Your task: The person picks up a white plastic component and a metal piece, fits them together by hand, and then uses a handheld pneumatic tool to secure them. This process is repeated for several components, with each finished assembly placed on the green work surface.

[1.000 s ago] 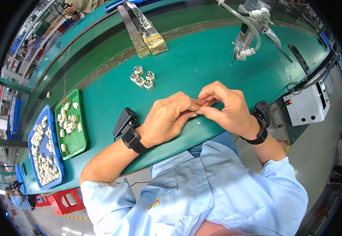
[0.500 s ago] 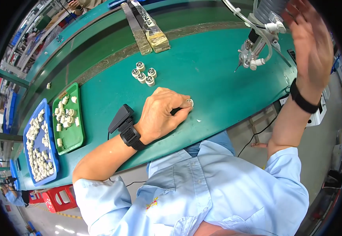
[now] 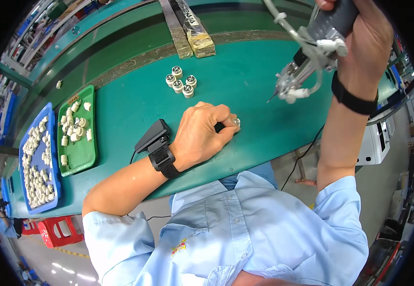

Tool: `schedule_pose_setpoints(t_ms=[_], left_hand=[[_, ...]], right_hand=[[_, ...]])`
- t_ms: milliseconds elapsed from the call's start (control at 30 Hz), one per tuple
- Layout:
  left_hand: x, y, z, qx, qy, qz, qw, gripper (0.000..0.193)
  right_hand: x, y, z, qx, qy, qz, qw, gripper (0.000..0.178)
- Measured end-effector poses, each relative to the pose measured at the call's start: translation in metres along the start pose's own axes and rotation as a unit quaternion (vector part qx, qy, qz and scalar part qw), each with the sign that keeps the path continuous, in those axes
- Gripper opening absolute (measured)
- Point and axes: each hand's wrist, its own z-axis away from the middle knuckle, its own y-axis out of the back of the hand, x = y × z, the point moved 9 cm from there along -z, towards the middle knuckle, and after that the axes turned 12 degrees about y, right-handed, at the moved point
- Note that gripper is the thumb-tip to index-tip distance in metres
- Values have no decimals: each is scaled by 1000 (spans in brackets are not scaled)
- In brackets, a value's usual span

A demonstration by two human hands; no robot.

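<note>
My left hand [image 3: 201,136] rests on the green table [image 3: 135,105], its fingers curled shut around a small round part [image 3: 236,122] whose metal-coloured end peeks out past my fingertips, pressed down on the table top. My right hand [image 3: 362,43] is raised high at the upper right, its fingers wrapped tight about the grey grip of a hanging power screwdriver [image 3: 307,57], whose thin tip points down and left, well above the table and apart from the part. Just beyond my left hand stands a cluster of four small white cylinders [image 3: 181,82] with dark tops, touching one another. Farther back lie two long flat packages [image 3: 188,28], yellowish at the near ends, one carrying a pale strip label along its length. At the far left sit a green tray [image 3: 84,157] holding loose white pieces and, beside it, a blue tray [image 3: 54,178] filled with many more. A black band with a small box [image 3: 157,143] sits on my left wrist.
</note>
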Motion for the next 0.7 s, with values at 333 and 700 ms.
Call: schedule_pose_setpoints(t_ms=[333,700], left_hand=[[2,3,-1,-29,51,-24,998,11],[3,3,0,-12,24,-46,999,10]], right_hand=[[-9,-42,39,75,-148,56,985,27],[0,-45,46,79,-178,21,981,23]])
